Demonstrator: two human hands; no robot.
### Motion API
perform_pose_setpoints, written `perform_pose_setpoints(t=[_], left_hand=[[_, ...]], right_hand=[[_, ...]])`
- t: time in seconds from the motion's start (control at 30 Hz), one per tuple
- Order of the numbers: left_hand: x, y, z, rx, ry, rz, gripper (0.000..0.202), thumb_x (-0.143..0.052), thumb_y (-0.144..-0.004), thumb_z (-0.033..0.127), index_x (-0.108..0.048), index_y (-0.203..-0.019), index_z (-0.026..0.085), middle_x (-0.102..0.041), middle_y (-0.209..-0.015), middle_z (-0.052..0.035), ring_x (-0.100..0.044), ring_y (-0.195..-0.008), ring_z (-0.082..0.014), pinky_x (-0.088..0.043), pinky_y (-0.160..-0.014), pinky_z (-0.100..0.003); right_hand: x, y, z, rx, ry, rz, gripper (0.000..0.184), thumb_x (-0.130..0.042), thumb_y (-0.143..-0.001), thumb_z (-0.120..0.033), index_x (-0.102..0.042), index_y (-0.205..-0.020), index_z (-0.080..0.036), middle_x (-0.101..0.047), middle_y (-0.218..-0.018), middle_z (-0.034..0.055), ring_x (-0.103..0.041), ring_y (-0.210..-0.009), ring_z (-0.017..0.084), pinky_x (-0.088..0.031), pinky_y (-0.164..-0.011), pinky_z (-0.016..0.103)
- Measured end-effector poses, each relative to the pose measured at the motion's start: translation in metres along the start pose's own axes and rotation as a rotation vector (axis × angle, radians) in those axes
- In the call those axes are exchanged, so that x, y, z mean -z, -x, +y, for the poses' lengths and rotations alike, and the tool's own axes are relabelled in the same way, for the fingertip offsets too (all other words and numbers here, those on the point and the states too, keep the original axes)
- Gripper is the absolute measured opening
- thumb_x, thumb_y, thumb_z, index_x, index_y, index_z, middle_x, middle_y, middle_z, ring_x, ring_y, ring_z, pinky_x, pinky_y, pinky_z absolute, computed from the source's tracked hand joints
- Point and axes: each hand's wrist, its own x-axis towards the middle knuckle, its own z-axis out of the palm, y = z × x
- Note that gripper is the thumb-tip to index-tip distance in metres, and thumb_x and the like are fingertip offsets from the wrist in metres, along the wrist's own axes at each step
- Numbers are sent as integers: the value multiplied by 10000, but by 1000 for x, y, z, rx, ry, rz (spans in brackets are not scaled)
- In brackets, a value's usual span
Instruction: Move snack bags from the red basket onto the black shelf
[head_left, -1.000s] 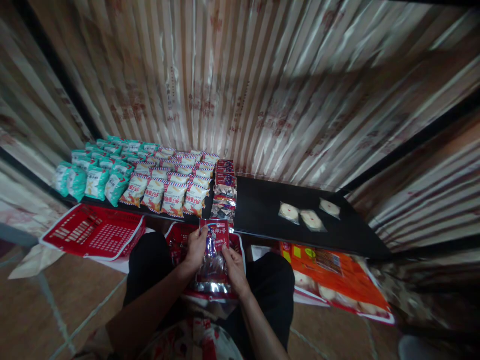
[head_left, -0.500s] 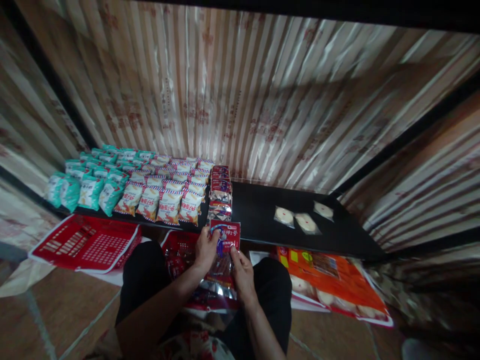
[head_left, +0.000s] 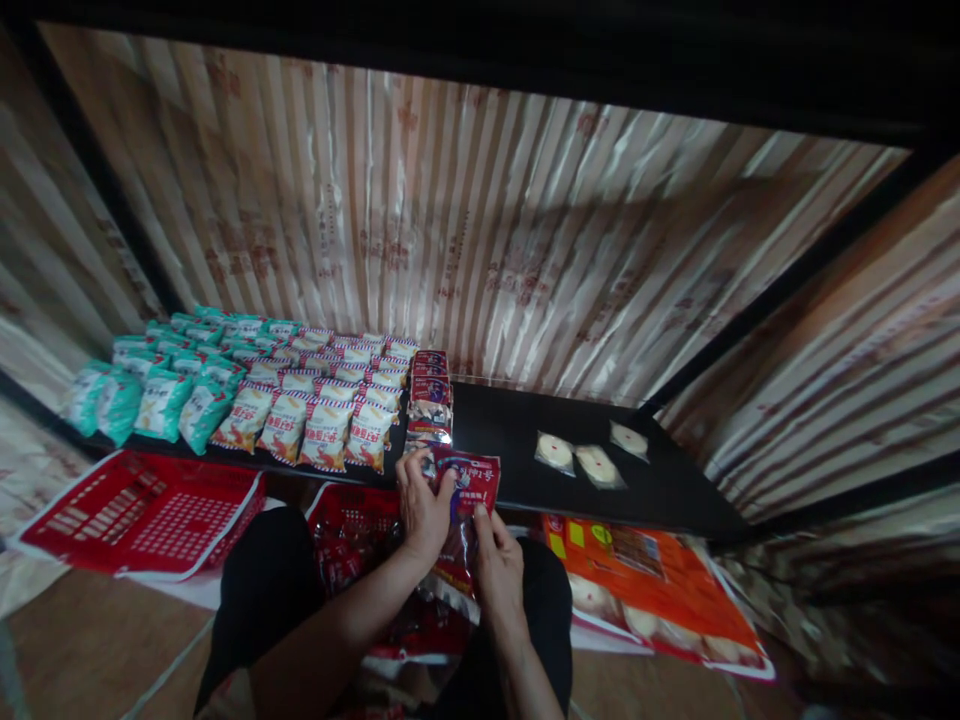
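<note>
Both hands grip a dark red snack packet with white lettering, in front of the black shelf. My left hand is closed on its left side, thumb across the front. On the right edge, my right hand pinches it with the thumb in front. Just beyond it, a row of similar red packets runs back along the shelf. Beneath my arms, between my knees, a red basket contains more dark red packets, partly hidden by my hands and forearms.
Left of the red row stand white chip bags and teal bags. Several round wrapped cakes lie on the shelf's right. Below are a red basket at left and an orange package over wrapped cakes at right. A striped curtain hangs behind.
The view has tilted up slightly. The packet has turned and shifted a little to the right in my hands, and both hands still hold it.
</note>
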Motion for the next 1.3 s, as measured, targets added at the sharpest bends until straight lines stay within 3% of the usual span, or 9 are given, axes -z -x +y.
perform_pose_setpoints(t=[0.1, 0.17, 0.23, 0.4, 0.67, 0.8, 0.93, 1.1, 1.3], left_hand=[[-5, -5, 9, 19, 0, 20, 361, -587, -771, 242, -456, -1102, 180, -476, -1123, -104, -490, -1073, -230, -438, -915, -415], [-6, -7, 14, -1, -20, -6, 236, -583, -770, 225, -516, -995, 192, -516, -1031, -76, -507, -1024, -222, -435, -901, -399], [-5, -8, 17, -45, -33, -89, 55, -543, -797, 210, -561, -849, 211, -558, -906, -45, -531, -940, -206, -433, -873, -377], [-3, -7, 17, -82, 69, -273, 191, -442, -861, 231, -632, -867, 221, -650, -879, -47, -563, -868, -193, -433, -815, -343], [7, 7, 23, 209, 325, -434, 298, -425, -858, 387, -650, -768, 213, -672, -852, -77, -588, -882, -212, -426, -868, -330], [14, 9, 31, 363, 504, -450, 269, -513, -800, 456, -616, -757, 212, -658, -848, -63, -579, -850, -197, -433, -832, -288], [15, 7, 34, 441, 538, -468, 293, -533, -769, 484, -584, -775, 196, -627, -810, -44, -566, -803, -187, -433, -791, -285], [12, 6, 18, 566, 555, -453, 363, -585, -721, 511, -609, -866, 178, -656, -896, -61, -586, -863, -202, -428, -805, -283], [6, -2, -6, 622, 507, -374, 430, -583, -703, 562, -633, -854, 162, -672, -898, -76, -600, -887, -210, -431, -807, -284]], right_hand=[[-2, 1, -10, 37, 45, 29, 478, -652, -674, -558, -709, -943, -166, -709, -887, 54, -611, -815, 207, -484, -707, 271], [-1, 2, -13, 77, 94, 65, 475, -651, -666, -568, -715, -900, -160, -704, -845, 51, -600, -787, 203, -476, -685, 267], [0, 2, -15, 130, 153, 90, 455, -637, -673, -577, -715, -830, -157, -688, -773, 44, -584, -744, 193, -463, -657, 260], [1, 1, -16, 267, 270, 61, 390, -585, -749, -527, -703, -884, -180, -672, -876, 53, -573, -809, 191, -453, -727, 270], [-6, -6, -2, 406, 395, 100, 411, -554, -795, -441, -657, -1094, -178, -626, -978, 84, -569, -937, 203, -448, -848, 320], [-10, -9, 4, 462, 452, 89, 390, -549, -796, -401, -643, -1127, -218, -619, -934, 62, -578, -889, 187, -466, -809, 313], [-12, -10, 3, 486, 512, 42, 346, -516, -811, -368, -657, -1091, -222, -608, -925, 60, -579, -872, 181, -472, -785, 303], [-15, -12, 3, 481, 559, -5, 333, -500, -823, -369, -664, -1072, -220, -605, -884, 57, -580, -819, 174, -481, -724, 285], [-19, -18, 8, 420, 564, -22, 345, -497, -831, -389, -650, -1089, -218, -626, -987, 74, -587, -907, 195, -466, -813, 320]])
